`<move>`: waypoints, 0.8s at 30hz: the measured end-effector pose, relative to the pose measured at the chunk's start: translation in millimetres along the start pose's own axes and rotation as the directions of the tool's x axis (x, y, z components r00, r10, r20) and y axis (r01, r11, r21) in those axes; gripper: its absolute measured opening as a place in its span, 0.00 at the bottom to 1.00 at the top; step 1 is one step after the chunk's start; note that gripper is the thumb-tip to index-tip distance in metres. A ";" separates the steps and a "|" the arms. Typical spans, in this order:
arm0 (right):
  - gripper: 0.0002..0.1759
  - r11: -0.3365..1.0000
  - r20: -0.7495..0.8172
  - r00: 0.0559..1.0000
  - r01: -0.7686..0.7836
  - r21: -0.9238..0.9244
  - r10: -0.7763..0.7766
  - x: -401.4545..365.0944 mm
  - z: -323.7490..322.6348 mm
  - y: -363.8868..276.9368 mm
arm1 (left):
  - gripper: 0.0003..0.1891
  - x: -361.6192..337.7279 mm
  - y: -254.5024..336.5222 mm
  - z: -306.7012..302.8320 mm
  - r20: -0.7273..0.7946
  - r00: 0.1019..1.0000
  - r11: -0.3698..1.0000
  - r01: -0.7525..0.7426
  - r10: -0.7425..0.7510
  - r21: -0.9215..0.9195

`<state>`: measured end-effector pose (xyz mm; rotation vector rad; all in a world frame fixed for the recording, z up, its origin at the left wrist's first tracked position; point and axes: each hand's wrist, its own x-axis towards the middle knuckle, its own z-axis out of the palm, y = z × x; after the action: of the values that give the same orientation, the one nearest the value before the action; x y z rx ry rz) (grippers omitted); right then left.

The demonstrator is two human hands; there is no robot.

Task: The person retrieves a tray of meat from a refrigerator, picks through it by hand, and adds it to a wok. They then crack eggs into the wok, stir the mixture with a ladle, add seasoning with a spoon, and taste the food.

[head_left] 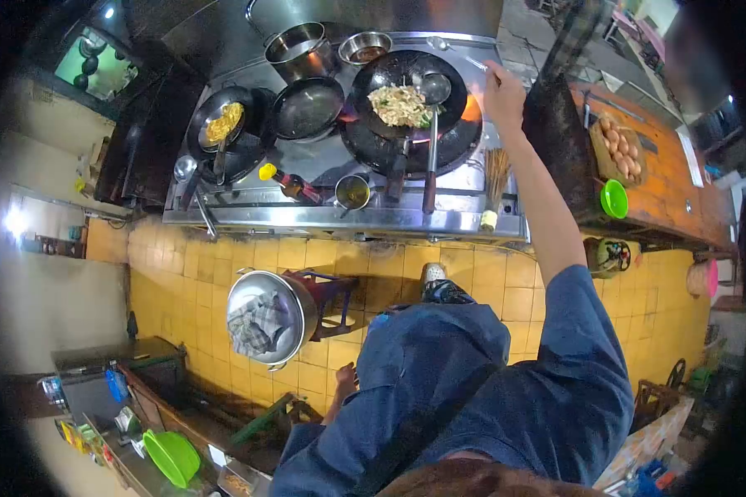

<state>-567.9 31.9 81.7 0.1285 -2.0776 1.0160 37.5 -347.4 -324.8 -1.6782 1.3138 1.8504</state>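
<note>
My right hand point(503, 98) is closed in a pinch at the end of a long-handled spoon point(439, 44), whose bowl lies at the back edge of the stove. Below it, a wok point(381, 76) over a flame holds fried noodles point(399, 106) with bits of green. A ladle point(433, 137) rests in that wok, its bowl beside the noodles and its handle toward the front edge. My left hand point(346, 381) hangs low by my body, away from the stove, partly hidden, with its fingers loosely apart and nothing visible in it.
Left on the stove point(307, 203) stand a pan with yellow food point(224, 124), an unfilled pan point(308, 108), a sauce bottle point(294, 184) and a metal cup point(352, 192). A bamboo brush point(496, 178) lies at right. Eggs point(620, 149) sit on the wooden counter; a large pot point(307, 311) stands behind.
</note>
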 end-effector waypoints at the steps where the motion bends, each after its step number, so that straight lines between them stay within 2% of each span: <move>1: 0.10 1.000 0.012 1.000 -0.004 0.006 0.004 6.6 14.5 7.0 | 0.12 -9.5 -3.7 0.2 -0.002 1.000 1.000 -0.031 0.031 -0.003; 2: 0.11 0.999 0.035 0.999 -0.041 -0.005 0.041 9.5 27.6 16.1 | 0.13 -18.9 9.3 2.4 0.272 0.857 0.703 -0.515 0.438 0.490; 4: 0.11 0.990 0.068 0.989 -0.135 0.031 0.133 15.5 51.6 28.0 | 0.13 -48.5 17.6 7.5 0.255 0.863 0.699 -0.503 0.436 0.508; 5: 0.11 0.991 0.069 0.989 -0.130 0.032 0.128 17.9 59.2 34.6 | 0.13 -56.0 25.3 15.7 0.251 0.863 0.686 -0.502 0.439 0.527; 6: 0.11 0.915 0.152 0.946 -0.317 0.248 0.287 15.2 63.8 41.5 | 0.13 -64.4 31.9 21.2 0.247 0.863 0.670 -0.499 0.440 0.549; 7: 0.11 0.757 0.262 0.870 -0.492 0.430 0.417 10.0 62.7 41.4 | 0.14 -75.4 45.2 26.6 0.246 0.863 0.650 -0.496 0.440 0.576; 8: 0.11 0.490 0.383 0.732 -0.669 0.559 0.563 8.6 45.3 20.2 | 0.14 -77.9 52.9 23.5 0.249 0.864 0.624 -0.491 0.438 0.608; 12: 0.11 0.396 0.365 0.690 -0.683 0.614 0.625 -44.6 -11.4 58.5 | 0.14 -65.3 109.9 14.7 0.354 0.844 0.432 -0.516 0.403 0.739; 15: 0.12 0.376 0.182 0.606 -0.672 0.638 0.774 -114.0 -97.3 62.5 | 0.15 -51.5 202.9 32.6 0.542 0.784 0.143 -0.599 0.302 0.788; 17: 0.12 0.373 -0.013 0.519 -0.596 0.711 0.855 -178.7 -164.5 62.0 | 0.15 -27.7 268.0 66.9 0.694 0.705 -0.118 -0.684 0.145 0.720; 19: 0.13 0.448 -0.315 0.318 -0.614 0.651 0.894 -251.1 -240.6 44.1 | 0.16 -11.1 316.3 119.9 0.790 0.605 -0.365 -0.760 -0.096 0.538; 21: 0.13 0.508 -0.596 0.079 -0.619 0.599 0.799 -336.5 -314.9 11.9 | 0.16 2.1 343.6 175.9 0.789 0.503 -0.536 -0.800 -0.354 0.269; 22: 0.13 0.523 -0.768 -0.027 -0.717 0.461 0.640 -381.3 -345.8 -13.1 | 0.16 5.5 351.4 202.4 0.755 0.459 -0.585 -0.801 -0.468 0.125; 23: 0.13 0.474 -0.885 -0.102 -0.814 0.336 0.453 -420.3 -367.8 -36.6 | 0.17 9.3 355.7 232.3 0.713 0.420 -0.609 -0.793 -0.561 -0.013; 24: 0.12 0.423 -0.940 -0.199 -0.853 0.306 0.278 -457.8 -391.5 -65.8 | 0.17 8.7 351.8 259.5 0.667 0.388 -0.619 -0.773 -0.636 -0.140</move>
<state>9.0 152.9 -58.8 -1.6671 -0.8489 0.6266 -386.2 -333.0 -217.9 1.2564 1.7655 -0.0283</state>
